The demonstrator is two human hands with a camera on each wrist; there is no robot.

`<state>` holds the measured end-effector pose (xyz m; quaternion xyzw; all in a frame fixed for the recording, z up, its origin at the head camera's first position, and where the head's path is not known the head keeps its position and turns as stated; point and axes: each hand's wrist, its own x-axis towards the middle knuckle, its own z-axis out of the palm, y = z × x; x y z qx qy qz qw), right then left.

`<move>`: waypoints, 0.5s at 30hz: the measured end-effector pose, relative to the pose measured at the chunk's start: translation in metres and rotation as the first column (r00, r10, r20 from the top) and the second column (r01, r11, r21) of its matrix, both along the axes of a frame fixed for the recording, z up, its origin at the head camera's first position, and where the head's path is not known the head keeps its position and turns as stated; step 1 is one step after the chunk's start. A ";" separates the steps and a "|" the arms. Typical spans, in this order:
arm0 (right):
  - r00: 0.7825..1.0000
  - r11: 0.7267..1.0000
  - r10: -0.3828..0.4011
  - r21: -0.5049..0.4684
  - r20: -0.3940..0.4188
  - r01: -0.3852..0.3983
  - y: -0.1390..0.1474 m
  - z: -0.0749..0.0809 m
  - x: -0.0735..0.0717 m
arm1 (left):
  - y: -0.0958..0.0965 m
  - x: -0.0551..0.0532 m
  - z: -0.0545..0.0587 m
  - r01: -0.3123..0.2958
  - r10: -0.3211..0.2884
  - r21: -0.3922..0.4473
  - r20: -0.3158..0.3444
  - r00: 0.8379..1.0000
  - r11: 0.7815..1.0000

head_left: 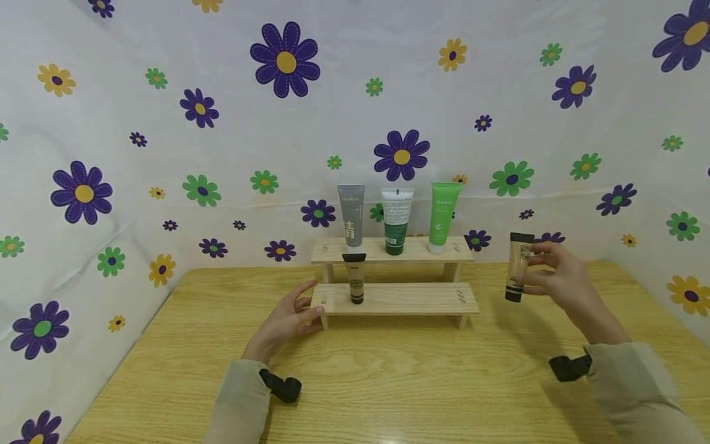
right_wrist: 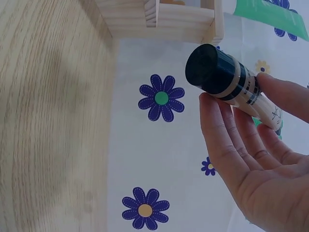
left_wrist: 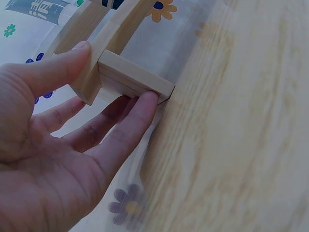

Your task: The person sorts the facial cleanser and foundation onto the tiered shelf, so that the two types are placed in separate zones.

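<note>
My left hand holds the left end of a two-step wooden shelf. In the left wrist view its thumb lies on the board's end while a fingertip touches the leg. A beige tube with black ends stands upright on the lower step, near that hand. Off to the shelf's right, my right hand pinches a similar beige tube between thumb and fingers, held up above the table, black cap downward and slightly tilted.
On the upper step stand a grey tube, a white-and-green tube and a bright green tube. The shelf sits at the back of a wooden table. A flower-patterned cloth hangs behind and along the sides.
</note>
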<state>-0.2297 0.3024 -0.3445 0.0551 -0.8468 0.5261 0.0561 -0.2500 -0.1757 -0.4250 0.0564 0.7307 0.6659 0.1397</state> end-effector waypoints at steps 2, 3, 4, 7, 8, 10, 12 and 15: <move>1.000 1.000 0.000 0.002 -0.007 0.000 -0.004 0.001 0.000 | 0.000 0.000 0.000 0.002 -0.002 0.001 -0.004 1.000 1.000; 1.000 1.000 0.003 0.000 -0.010 -0.003 -0.005 0.001 0.000 | 0.000 0.000 0.000 0.003 -0.003 0.001 -0.005 1.000 1.000; 1.000 1.000 0.005 0.001 -0.015 -0.005 -0.007 0.001 0.000 | 0.000 0.000 0.001 0.004 -0.004 0.003 -0.007 1.000 1.000; 1.000 1.000 0.002 0.006 -0.028 -0.001 -0.012 0.002 0.001 | 0.000 0.000 0.001 0.009 -0.009 0.003 -0.010 1.000 1.000; 0.999 1.000 0.000 0.009 -0.033 0.000 -0.015 0.002 0.001 | 0.000 0.000 0.001 0.008 -0.008 0.003 -0.009 1.000 1.000; 0.999 1.000 -0.002 0.012 -0.038 0.002 -0.018 0.003 0.001 | 0.000 0.000 0.001 0.007 -0.007 0.003 -0.008 1.000 1.000; 0.999 1.000 -0.002 0.012 -0.043 0.002 -0.023 0.003 0.001 | 0.000 0.001 0.001 0.008 -0.008 0.003 -0.008 1.000 1.000; 0.999 1.000 0.003 0.005 -0.051 -0.002 -0.029 0.004 0.001 | 0.000 0.001 0.001 0.007 -0.007 0.003 -0.009 1.000 1.000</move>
